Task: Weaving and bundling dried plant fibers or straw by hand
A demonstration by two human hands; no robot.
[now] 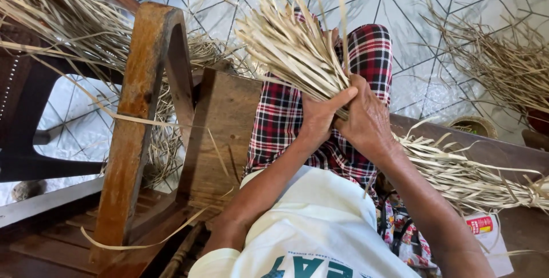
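Fingers [343,98] of both hands press together around one bundle of dried palm-leaf strips [294,49], gripping it at its narrow lower end. Left hand [320,118] and right hand [366,120] touch side by side on that grip, neither nearer than the other. From the grip the bundle's long axis runs up and to the left, fanning out over the red plaid cloth [286,118] on the person's lap. A second sheaf of strips [469,175] lies to the right of the bundle (flat on the bench), and two looser heaps [503,60] rest farther off. Left of the bundle stands one wooden chair frame [143,112].
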